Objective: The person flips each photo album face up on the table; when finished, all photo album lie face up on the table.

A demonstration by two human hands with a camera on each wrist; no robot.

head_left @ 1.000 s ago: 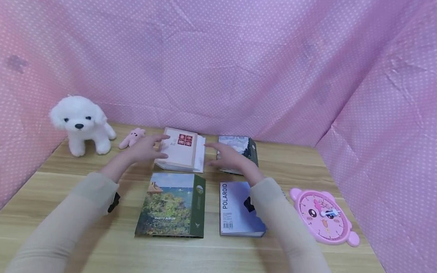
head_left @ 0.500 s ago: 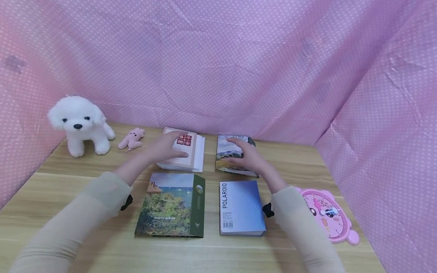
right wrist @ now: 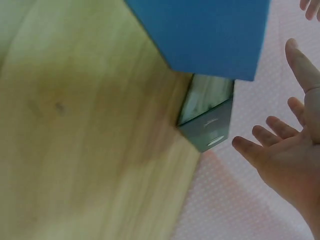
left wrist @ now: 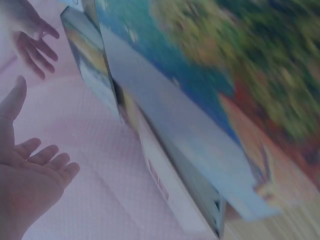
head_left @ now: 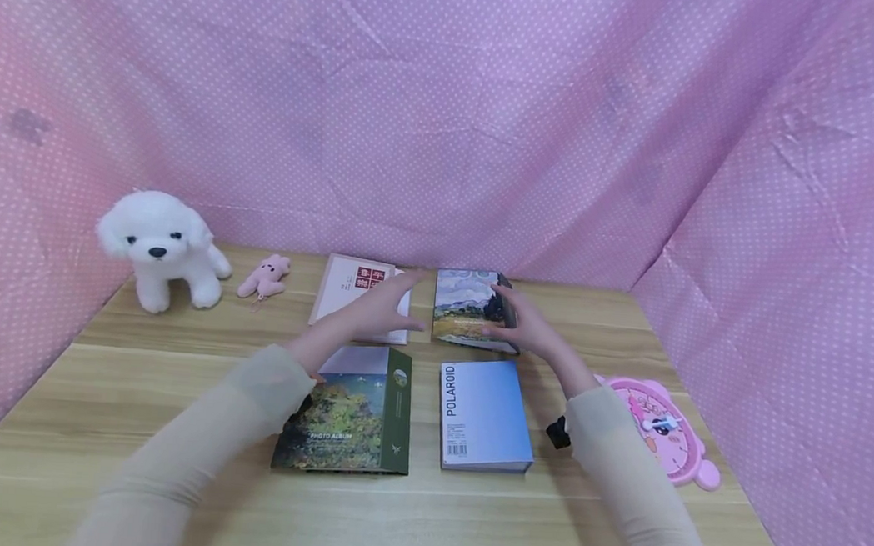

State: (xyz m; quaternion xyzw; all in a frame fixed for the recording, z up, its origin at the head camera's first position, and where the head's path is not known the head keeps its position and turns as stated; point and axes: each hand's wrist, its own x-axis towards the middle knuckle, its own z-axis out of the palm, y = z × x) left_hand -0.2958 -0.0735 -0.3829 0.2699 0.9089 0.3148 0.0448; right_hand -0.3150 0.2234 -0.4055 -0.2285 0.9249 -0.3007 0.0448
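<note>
My left hand (head_left: 376, 309) hovers over the right part of a white album with red characters (head_left: 342, 288), hiding some of it. Its fingers are spread and hold nothing, as the left wrist view also shows of that hand (left wrist: 35, 185). At the right side of a landscape-painted album (head_left: 465, 308) is my right hand (head_left: 530, 322), thumb and fingers apart. Nothing lies in the palm of the right hand (right wrist: 290, 155) in the right wrist view. Below the left forearm lies a green photo album (head_left: 345, 422), partly covered by the sleeve. A blue POLAROID album (head_left: 484, 418) lies nearer the front.
A white plush dog (head_left: 156, 247) stands at the back left beside a small pink plush toy (head_left: 265, 277). A pink bear-shaped clock (head_left: 670, 442) lies at the right, partly behind the right sleeve. Pink dotted cloth (head_left: 445, 140) encloses the wooden table (head_left: 421, 527).
My left hand has moved right across the white album. The right hand has shifted right over the landscape album to its right side. The albums stay in place.
</note>
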